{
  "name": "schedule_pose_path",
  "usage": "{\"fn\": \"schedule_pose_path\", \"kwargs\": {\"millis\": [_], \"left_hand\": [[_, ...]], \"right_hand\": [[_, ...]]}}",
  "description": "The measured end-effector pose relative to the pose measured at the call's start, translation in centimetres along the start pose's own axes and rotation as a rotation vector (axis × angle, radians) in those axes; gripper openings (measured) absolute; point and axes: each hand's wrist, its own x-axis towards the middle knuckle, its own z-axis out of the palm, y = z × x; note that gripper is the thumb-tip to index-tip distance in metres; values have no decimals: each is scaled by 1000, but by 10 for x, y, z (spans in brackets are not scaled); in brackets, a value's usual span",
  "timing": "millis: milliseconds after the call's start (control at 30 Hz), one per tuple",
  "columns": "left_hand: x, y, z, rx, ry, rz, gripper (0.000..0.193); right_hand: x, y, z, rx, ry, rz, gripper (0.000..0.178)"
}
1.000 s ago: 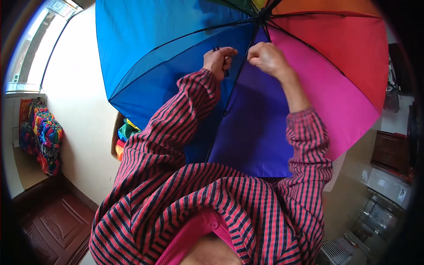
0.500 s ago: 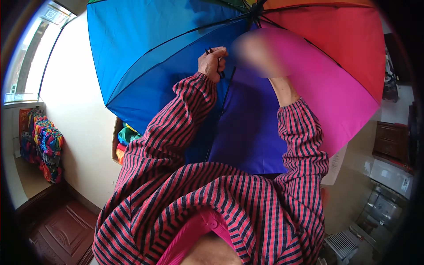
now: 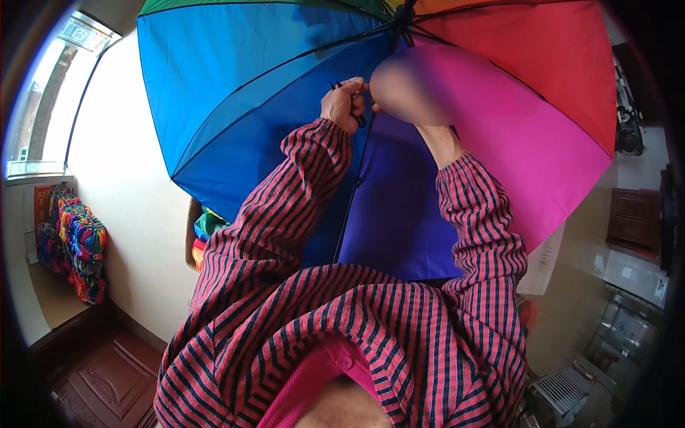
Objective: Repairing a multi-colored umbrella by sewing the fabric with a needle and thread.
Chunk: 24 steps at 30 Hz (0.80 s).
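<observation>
An open rainbow umbrella [image 3: 499, 121] spreads before me, inner side toward me, its black ribs meeting at a hub [image 3: 404, 16] at the top. My left hand [image 3: 344, 101] is closed in front of the blue panels, by a rib. A small black tool [image 3: 359, 120] is tucked in its fist, two dark pointed ends sticking out on the other side. Its thumb and forefinger are pinched together beside my right hand [image 3: 410, 93]. That hand lies over the purple and pink panels, smeared by a blur, so its fingers and anything in them cannot be made out.
A box [image 3: 193, 235] of colourful cloth stands behind the umbrella's left edge. Bundles of multicoloured fabric [image 3: 82, 232] are stacked at the far left by the white wall [image 3: 128, 250]. A printed sheet [image 3: 542, 264] shows beyond the right edge, and a metal rack [image 3: 564, 389] sits lower right.
My right hand has moved left and slightly down, closer to my left hand. The umbrella has shifted slightly left and up in view. My left hand stays nearly in place.
</observation>
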Motion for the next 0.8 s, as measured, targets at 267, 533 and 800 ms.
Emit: {"fn": "schedule_pose_path", "kwargs": {"millis": [267,533,800], "left_hand": [[-8,-16,8,471,162,136,7],[-3,-37,-6,1094,189,626,14],[8,-35,-13,1223,160,968,15]], "right_hand": [[-16,-84,-41,437,120,-385,11],[-72,-196,-59,163,180,-620,13],[-22,-189,-15,-576,1221,-1272,11]]}}
